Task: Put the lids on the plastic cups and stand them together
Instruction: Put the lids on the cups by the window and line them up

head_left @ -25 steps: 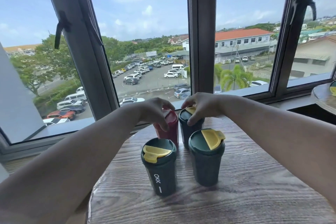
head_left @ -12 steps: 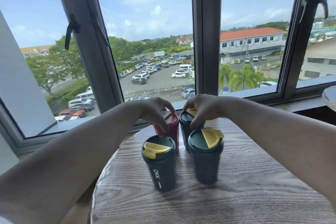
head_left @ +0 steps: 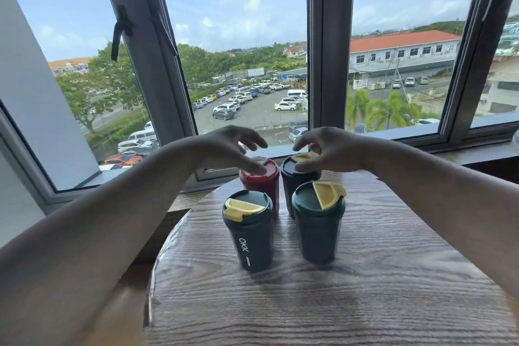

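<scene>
Four lidded cups stand close together on the round wooden table. In front are two dark green cups with yellow flaps, one marked OKK and one to its right. Behind them stand a red cup and a third green cup. My left hand hovers over the red cup with fingers spread, its thumb on the red lid. My right hand hovers over the back green cup with fingers spread, the thumb near its lid rim.
The table stands against a window sill and dark window frames. Bare tabletop lies in front of and to the right of the cups. The table's left edge drops off beside my left forearm.
Both hands have lifted and spread their fingers, releasing the tops of the two back cups they were holding. The camera has tilted slightly.
</scene>
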